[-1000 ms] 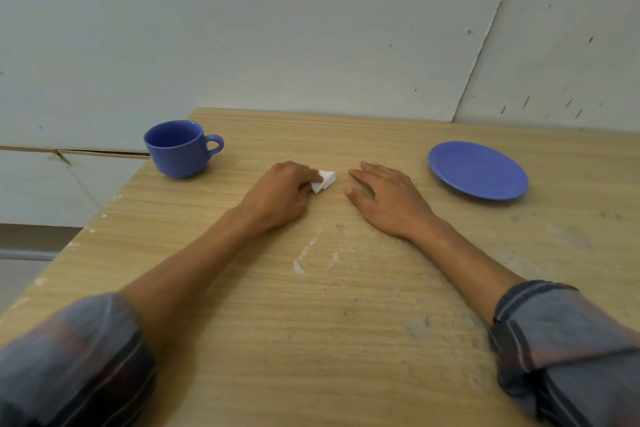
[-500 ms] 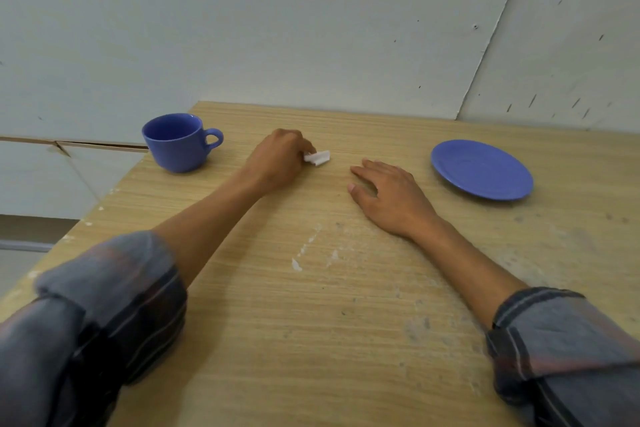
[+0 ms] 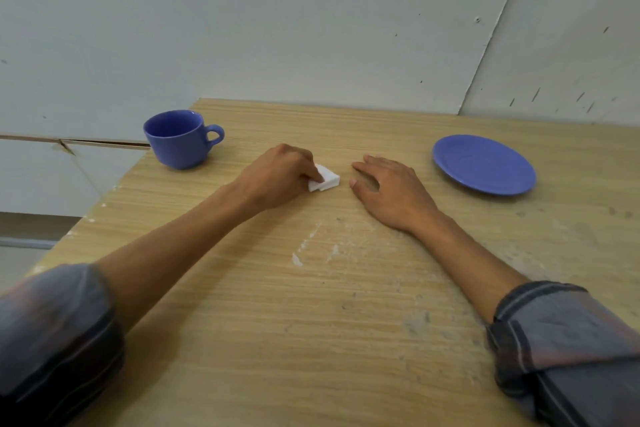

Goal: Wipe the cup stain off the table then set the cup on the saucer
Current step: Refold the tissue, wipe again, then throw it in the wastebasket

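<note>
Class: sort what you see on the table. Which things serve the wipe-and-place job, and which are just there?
Part of the job:
small folded white tissue under left hand
blue ceramic cup
round blue saucer

Just there:
white scuff marks on wooden table
right hand, resting flat

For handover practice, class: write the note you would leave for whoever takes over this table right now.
Left hand: pressing a small folded white tissue onto the wooden table.
Right hand: flat on the table, empty.
Blue ceramic cup: upright, far left, on the table.
Round blue saucer: far right, empty.
Done: wiping under way; no stain discernible.
Left: finish wiping, set cup on saucer.
</note>
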Action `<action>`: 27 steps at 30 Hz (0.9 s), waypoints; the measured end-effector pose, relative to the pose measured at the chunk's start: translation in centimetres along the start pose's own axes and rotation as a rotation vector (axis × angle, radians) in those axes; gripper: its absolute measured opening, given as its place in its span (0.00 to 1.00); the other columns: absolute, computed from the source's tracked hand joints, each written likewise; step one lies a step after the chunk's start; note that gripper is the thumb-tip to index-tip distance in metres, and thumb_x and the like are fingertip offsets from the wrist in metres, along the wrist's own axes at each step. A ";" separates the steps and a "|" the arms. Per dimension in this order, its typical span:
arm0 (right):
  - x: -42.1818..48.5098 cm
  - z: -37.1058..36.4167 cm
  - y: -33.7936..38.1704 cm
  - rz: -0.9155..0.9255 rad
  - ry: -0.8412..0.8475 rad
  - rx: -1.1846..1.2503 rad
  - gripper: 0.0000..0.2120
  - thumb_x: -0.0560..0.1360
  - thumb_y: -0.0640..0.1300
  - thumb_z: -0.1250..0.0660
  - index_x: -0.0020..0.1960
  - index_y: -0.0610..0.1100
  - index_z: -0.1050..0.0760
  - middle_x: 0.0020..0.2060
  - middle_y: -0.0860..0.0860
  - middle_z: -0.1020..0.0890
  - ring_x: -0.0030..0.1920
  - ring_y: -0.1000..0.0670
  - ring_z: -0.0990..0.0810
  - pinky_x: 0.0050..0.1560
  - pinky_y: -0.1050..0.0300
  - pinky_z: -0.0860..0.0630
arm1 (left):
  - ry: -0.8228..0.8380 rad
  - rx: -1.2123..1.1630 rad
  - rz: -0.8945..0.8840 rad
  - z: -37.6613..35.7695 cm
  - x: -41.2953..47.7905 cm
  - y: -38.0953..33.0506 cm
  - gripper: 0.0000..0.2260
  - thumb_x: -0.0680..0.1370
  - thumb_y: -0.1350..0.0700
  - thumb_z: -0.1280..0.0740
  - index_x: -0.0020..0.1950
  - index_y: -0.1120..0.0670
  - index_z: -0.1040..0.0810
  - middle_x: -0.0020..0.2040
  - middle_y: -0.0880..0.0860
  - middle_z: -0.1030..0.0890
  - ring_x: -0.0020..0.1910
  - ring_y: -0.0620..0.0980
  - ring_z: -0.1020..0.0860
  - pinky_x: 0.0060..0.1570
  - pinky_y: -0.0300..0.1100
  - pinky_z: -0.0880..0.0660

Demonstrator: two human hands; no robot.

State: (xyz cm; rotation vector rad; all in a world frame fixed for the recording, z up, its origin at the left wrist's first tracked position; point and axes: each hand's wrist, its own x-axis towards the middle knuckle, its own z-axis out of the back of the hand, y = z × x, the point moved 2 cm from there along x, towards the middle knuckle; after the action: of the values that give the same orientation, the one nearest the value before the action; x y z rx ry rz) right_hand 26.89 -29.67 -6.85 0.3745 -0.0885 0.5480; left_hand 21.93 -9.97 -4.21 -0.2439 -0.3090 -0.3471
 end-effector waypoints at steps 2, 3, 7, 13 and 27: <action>0.0 0.0 0.0 -0.002 0.003 0.000 0.24 0.79 0.57 0.44 0.73 0.51 0.34 0.75 0.51 0.35 0.75 0.51 0.40 0.74 0.53 0.48 | 0.029 0.001 -0.026 0.6 -0.7 0.9 0.12 0.74 0.66 0.33 0.53 0.56 0.15 0.49 0.55 0.15 0.48 0.53 0.18 0.49 0.50 0.22; 0.0 0.0 0.0 -0.003 0.002 0.001 0.24 0.79 0.57 0.44 0.73 0.51 0.34 0.75 0.51 0.35 0.75 0.52 0.40 0.74 0.53 0.48 | 0.031 0.009 -0.014 0.7 -0.6 1.4 0.12 0.73 0.66 0.33 0.53 0.56 0.15 0.50 0.55 0.15 0.48 0.53 0.18 0.49 0.50 0.22; -0.1 0.0 0.1 -0.006 0.002 0.002 0.24 0.79 0.57 0.45 0.73 0.51 0.34 0.75 0.51 0.35 0.75 0.52 0.40 0.75 0.52 0.48 | -0.041 0.086 0.182 0.2 1.5 2.9 0.11 0.75 0.65 0.34 0.53 0.58 0.15 0.51 0.58 0.15 0.49 0.57 0.18 0.45 0.50 0.22; -0.8 0.4 0.0 -0.030 0.001 0.007 0.24 0.79 0.56 0.45 0.73 0.50 0.34 0.75 0.50 0.35 0.75 0.50 0.40 0.74 0.52 0.47 | -0.083 0.132 0.423 -1.5 5.6 0.4 0.10 0.75 0.64 0.36 0.53 0.61 0.18 0.53 0.62 0.18 0.51 0.63 0.20 0.45 0.52 0.23; -2.9 1.1 -1.7 -0.068 -0.011 -0.033 0.24 0.79 0.57 0.45 0.73 0.51 0.35 0.75 0.51 0.35 0.75 0.51 0.40 0.74 0.53 0.47 | -0.083 0.077 0.275 -1.5 3.4 1.6 0.09 0.74 0.64 0.35 0.48 0.60 0.15 0.46 0.60 0.17 0.45 0.60 0.20 0.36 0.45 0.31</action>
State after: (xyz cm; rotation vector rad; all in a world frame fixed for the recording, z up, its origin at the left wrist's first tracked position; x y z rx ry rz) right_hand 25.32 -32.81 -6.93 0.3475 -0.0951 0.4767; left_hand 25.96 -9.90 -4.75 -0.2222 -0.3649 -0.0532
